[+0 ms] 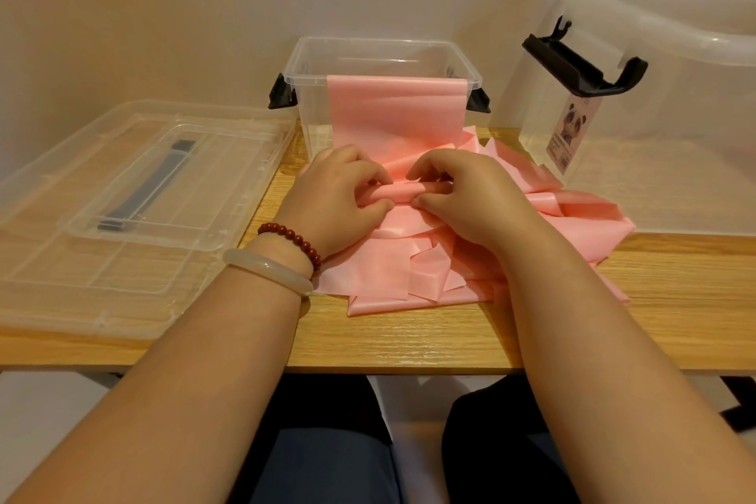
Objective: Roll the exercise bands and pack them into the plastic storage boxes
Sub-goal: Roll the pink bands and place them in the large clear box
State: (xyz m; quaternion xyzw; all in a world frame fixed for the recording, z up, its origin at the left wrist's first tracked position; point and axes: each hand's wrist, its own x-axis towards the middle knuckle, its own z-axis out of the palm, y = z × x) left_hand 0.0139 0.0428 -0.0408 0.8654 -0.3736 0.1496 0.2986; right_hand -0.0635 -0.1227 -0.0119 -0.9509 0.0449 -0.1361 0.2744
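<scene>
Two forearms reach over the wooden table (409,344). The left hand (339,196) and right hand (470,196) pinch one small pink roll (403,191) with curled fingers and thumbs. Its exercise band (397,110) hangs over the front rim of one open clear storage box (311,65). Loose pink bands (392,274) lie heaped underneath; their number cannot be told. A second box (548,127) stands right, one lid (122,192) lies left. Two bracelets circle the left wrist: red beads (292,235) and a pale bangle (266,270).

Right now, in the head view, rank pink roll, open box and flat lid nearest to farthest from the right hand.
1. pink roll: centre, pinched by the right hand.
2. open box: just behind.
3. flat lid: far left, beyond the left hand.
</scene>
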